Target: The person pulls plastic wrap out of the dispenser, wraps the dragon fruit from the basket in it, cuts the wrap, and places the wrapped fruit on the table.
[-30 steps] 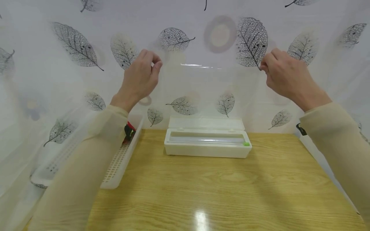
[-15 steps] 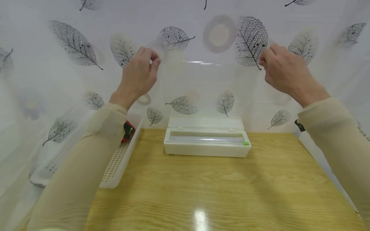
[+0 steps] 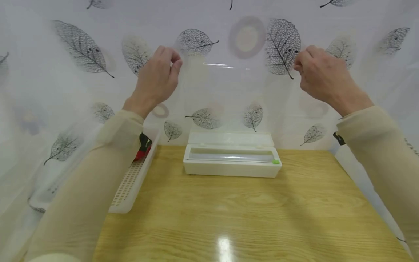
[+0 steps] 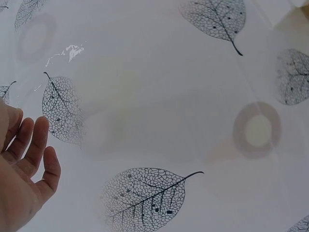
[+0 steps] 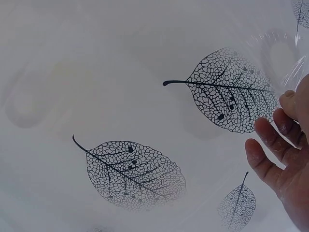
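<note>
In the head view, my left hand (image 3: 156, 76) and right hand (image 3: 327, 74) are raised well apart in front of the curtain. Each pinches an upper corner of a see-through sheet of cling film (image 3: 218, 65), stretched between them and visible mostly by its glare. Shiny creases of the film (image 5: 295, 72) fan out from the right thumb in the right wrist view. The left wrist view shows the other fingers of the left hand (image 4: 24, 169) loosely bent. Below stands a white cling film dispenser (image 3: 230, 169), lid raised, with a roll (image 3: 230, 157) inside and a green slide cutter (image 3: 275, 161) at its right end.
A white perforated basket (image 3: 132, 196) stands at the left, partly behind the left sleeve, holding a black and red object (image 3: 144, 147). A leaf-print curtain (image 3: 222, 94) hangs behind the wooden table (image 3: 245, 214). A small black item (image 3: 339, 138) shows beside the right sleeve.
Both hands have risen slightly with the film held between them, and its glare has moved up. The head view has shifted a little; the dispenser stays in place.
</note>
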A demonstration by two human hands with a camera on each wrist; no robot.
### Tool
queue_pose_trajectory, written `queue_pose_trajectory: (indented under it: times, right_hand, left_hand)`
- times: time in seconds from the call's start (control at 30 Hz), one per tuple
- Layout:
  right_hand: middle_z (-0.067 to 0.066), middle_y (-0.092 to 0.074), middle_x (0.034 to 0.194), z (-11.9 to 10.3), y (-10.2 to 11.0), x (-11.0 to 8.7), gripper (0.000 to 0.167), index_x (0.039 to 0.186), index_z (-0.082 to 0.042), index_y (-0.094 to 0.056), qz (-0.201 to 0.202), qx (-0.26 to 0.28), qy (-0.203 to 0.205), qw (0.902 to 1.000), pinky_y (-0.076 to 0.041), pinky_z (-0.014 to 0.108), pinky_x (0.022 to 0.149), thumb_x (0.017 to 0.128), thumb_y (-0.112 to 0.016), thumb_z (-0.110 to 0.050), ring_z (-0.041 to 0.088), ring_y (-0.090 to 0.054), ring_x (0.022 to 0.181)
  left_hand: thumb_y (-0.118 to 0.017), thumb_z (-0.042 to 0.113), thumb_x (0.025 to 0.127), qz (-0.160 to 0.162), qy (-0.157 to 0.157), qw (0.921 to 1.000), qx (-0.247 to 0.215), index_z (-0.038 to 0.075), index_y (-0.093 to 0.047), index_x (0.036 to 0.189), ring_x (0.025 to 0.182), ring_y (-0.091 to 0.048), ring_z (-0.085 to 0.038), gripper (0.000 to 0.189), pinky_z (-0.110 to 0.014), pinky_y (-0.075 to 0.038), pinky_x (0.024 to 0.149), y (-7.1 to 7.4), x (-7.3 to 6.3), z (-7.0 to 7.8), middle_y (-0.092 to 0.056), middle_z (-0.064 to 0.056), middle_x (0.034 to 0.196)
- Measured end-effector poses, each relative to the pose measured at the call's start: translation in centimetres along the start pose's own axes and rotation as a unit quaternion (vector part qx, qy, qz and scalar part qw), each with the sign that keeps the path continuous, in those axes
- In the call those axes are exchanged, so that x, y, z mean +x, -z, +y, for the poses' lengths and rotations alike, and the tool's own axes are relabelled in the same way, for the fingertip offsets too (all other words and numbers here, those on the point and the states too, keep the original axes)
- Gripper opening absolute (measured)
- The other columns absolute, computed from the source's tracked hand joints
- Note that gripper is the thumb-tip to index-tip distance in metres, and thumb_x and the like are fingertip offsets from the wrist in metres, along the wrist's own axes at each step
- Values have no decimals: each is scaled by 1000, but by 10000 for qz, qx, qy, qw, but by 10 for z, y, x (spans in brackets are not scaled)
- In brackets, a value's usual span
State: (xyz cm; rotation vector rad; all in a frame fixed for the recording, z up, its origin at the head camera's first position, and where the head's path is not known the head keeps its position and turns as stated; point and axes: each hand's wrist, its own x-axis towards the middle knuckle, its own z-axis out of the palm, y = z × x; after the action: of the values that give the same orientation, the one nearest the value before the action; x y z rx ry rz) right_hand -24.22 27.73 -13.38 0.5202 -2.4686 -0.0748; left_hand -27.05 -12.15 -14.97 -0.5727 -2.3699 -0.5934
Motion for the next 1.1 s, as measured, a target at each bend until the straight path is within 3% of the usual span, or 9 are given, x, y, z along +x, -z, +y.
queue_pose_trajectory:
  times: [0.3,0.43,0.9,1.1]
  right_hand:
    - [27,-58,102,1,4,4,24,113,10,-59,101,-8,54,9999,-52,58,70,106,-47,-9,42,-56,86]
    - [27,-57,104,0,7,5,24,113,10,-59,16,3,-14,10000,-52,59,72,106,-47,-9,43,-55,88]
    - [27,-56,100,-4,15,8,23,110,10,-59,265,-108,15,9996,-50,62,68,106,-48,-10,44,-54,86]
    - [29,-56,105,-5,19,8,25,113,11,-59,241,-108,-110,9996,-50,63,73,106,-47,-9,46,-55,91]
  left_hand:
    - [-43,23,109,-12,126,9999,-33,1,-59,120,97,-58,-31,29,-44,-48,80,6,4,4,-59,-16,124]
    - [-43,22,109,5,108,9999,-86,0,-59,120,97,-57,-29,29,-41,-48,80,8,5,5,-59,-17,123]
    - [-42,23,109,127,217,9996,-86,0,-59,124,95,-56,-26,33,-33,-43,77,16,6,5,-59,-15,122]
    - [-43,24,109,196,165,9996,-93,0,-60,123,93,-55,-26,32,-33,-41,76,18,6,7,-58,-15,120]
